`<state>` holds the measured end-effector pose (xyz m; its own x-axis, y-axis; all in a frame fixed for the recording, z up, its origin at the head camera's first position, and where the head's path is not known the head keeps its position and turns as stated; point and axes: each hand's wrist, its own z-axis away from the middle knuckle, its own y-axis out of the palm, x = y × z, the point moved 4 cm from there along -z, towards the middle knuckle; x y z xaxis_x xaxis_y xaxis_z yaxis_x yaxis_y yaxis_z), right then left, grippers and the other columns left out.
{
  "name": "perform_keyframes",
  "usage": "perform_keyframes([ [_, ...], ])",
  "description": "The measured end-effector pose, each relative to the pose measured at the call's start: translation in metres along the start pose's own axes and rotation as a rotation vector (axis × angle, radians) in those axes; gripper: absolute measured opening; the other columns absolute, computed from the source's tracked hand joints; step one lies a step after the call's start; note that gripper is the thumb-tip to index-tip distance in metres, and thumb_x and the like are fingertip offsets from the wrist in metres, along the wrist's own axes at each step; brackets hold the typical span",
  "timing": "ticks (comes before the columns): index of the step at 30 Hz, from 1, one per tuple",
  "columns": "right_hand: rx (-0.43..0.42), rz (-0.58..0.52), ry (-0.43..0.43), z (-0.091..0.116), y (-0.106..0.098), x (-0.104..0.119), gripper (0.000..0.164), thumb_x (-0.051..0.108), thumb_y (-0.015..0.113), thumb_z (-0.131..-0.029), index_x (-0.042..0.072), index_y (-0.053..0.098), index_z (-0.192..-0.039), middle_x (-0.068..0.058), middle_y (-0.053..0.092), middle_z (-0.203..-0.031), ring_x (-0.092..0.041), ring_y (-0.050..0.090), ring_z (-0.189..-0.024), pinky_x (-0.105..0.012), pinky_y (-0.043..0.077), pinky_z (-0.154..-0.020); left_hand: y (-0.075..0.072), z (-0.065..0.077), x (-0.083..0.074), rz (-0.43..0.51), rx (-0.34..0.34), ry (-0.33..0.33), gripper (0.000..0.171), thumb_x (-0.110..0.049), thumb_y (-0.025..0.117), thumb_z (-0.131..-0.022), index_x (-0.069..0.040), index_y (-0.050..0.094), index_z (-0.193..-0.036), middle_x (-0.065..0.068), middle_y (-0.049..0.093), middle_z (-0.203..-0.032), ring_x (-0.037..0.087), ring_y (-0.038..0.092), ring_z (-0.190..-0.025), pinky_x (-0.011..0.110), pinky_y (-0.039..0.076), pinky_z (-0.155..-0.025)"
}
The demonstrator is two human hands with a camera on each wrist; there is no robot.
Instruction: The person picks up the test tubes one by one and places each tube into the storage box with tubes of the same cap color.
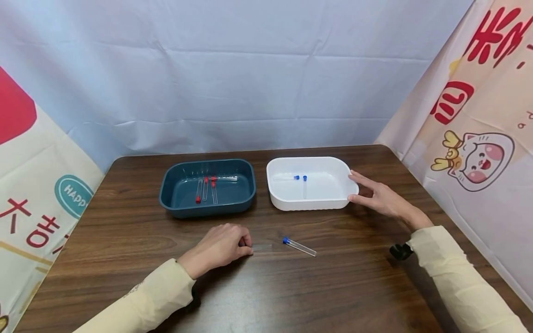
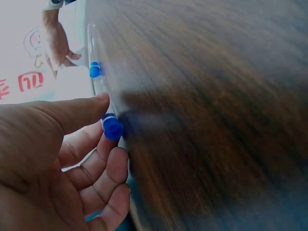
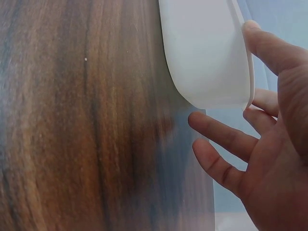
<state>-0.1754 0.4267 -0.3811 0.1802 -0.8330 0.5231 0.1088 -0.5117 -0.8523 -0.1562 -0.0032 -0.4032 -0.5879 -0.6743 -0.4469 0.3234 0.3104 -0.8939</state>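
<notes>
My left hand (image 1: 222, 245) is low over the table, pinching a blue-capped test tube (image 2: 113, 127) between thumb and fingers. In the head view its clear body points right from the fingertips, and the hand hides the cap. A second blue-capped test tube (image 1: 300, 247) lies on the wood just to the right. My right hand (image 1: 381, 198) touches the right end of the white tray (image 1: 310, 204) with fairly straight, spread fingers. In the right wrist view its thumb (image 3: 262, 41) rests against the tray wall, while two fingers stand apart from it. Two blue-capped tubes (image 1: 305, 185) lie inside.
To the left of the white tray stands a dark teal tray (image 1: 208, 210) holding several red-capped test tubes (image 1: 205, 187). Both trays stand toward the back of the brown wooden table (image 1: 316, 296). A pale cloth (image 1: 250, 83) hangs behind, with printed cloths at either side.
</notes>
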Motion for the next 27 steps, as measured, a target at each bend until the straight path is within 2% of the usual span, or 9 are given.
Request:
perform_keyframes([
  [17,-0.007,0.015,-0.014,-0.0005,-0.0002,-0.0004,0.076,0.035,0.07,-0.1,0.006,0.035,-0.161,-0.016,0.023,-0.169,-0.046,0.033,-0.147,-0.062,0.041,-0.107,0.0039,-0.0013,0.0005,0.008,0.004,-0.062,0.017,-0.029,0.084,-0.088,-0.025,0.069,-0.082,-0.017,0.059,-0.068,0.004,0.055,-0.065,0.033,0.047,-0.058],
  [27,-0.006,0.007,-0.005,0.0004,0.0004,-0.0012,0.077,0.035,0.07,-0.1,0.006,0.035,-0.162,-0.015,0.023,-0.169,-0.045,0.033,-0.148,-0.062,0.04,-0.108,0.0064,0.0,-0.0048,0.007,-0.01,-0.09,0.022,-0.033,0.085,-0.086,-0.018,0.071,-0.094,-0.013,0.06,-0.069,0.006,0.054,-0.063,0.032,0.047,-0.056],
])
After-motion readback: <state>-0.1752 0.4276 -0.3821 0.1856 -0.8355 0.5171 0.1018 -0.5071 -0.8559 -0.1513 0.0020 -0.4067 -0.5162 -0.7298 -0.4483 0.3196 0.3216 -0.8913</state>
